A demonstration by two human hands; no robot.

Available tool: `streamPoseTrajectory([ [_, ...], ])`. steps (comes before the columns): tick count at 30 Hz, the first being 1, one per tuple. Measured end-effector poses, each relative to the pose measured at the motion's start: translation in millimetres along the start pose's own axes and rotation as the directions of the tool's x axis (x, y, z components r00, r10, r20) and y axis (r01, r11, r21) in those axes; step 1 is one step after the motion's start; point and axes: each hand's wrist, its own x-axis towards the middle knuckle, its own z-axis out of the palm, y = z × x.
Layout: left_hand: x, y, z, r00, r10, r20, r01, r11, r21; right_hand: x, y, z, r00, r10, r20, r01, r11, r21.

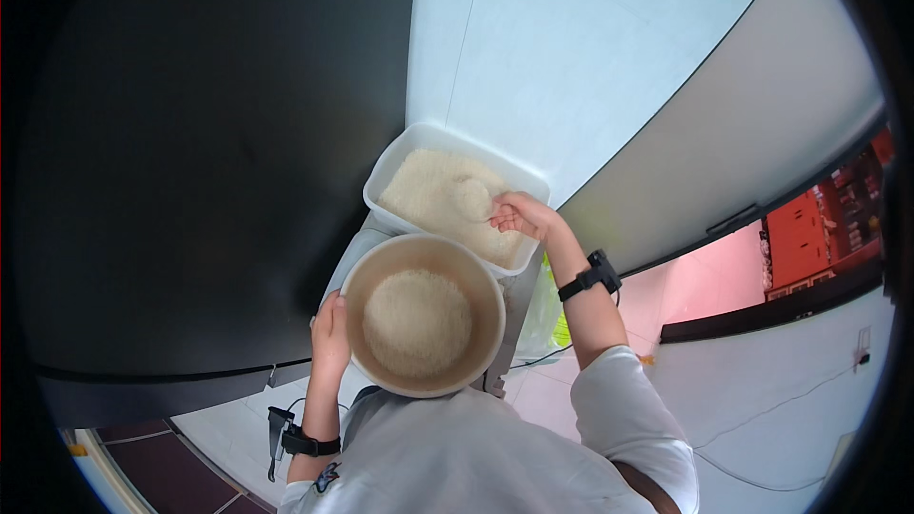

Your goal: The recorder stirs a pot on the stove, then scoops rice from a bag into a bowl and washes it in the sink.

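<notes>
My left hand (330,334) grips the left side of a round beige pot (493,307), held against the front of my shirt. A mound of pale, rice-like grain (418,321) covers the pot's bottom. Just beyond it stands a rectangular white plastic bin (389,150) filled with the same grain (418,182). Over the bin, my right hand (521,214) pinches what looks like a small round scoop or cup heaped with grain (473,200). Its rim is hard to make out against the grain below.
A large dark panel (214,157) rises close on the left, with a pale tiled wall (543,50) behind the bin. To the right stands a grey door-like panel (721,100). A translucent bag with green print (557,314) is below my right forearm. A thin cable (539,359) runs near the floor.
</notes>
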Motion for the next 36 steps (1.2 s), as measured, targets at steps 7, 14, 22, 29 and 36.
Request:
streamPoseTrajectory([
  [7, -0.6, -4.0, 0.9, 0.999, 0.042, -0.025, -0.042, 0.999, 0.003, 3.7, 15.8, 15.9, 0.977, -0.214, -0.015, 0.197, 0.869, 0.454],
  [14, 1.5, -1.3, -0.2, 1.0, 0.015, 0.024, -0.015, 0.999, -0.037, -15.3, 17.5, 25.9, 0.974, -0.177, -0.139, 0.213, 0.925, 0.315],
  [22, 1.3, -7.2, 1.1, 1.0, 0.018, -0.003, -0.018, 0.999, -0.05, -110.5, -16.0, 104.0, 0.694, -0.685, 0.222, 0.694, 0.554, -0.46],
  [29, 1.7, -6.0, -2.3, 0.999, 0.034, 0.009, -0.034, 0.999, -0.008, -114.7, -16.8, 111.1, 0.6, -0.778, 0.188, 0.695, 0.389, -0.605],
  [36, -19.6, 24.0, -25.4, 0.819, -0.379, 0.43, 0.416, 0.909, 0.008, -52.5, 5.3, 52.4, 0.781, -0.563, -0.271, 0.426, 0.797, -0.429],
])
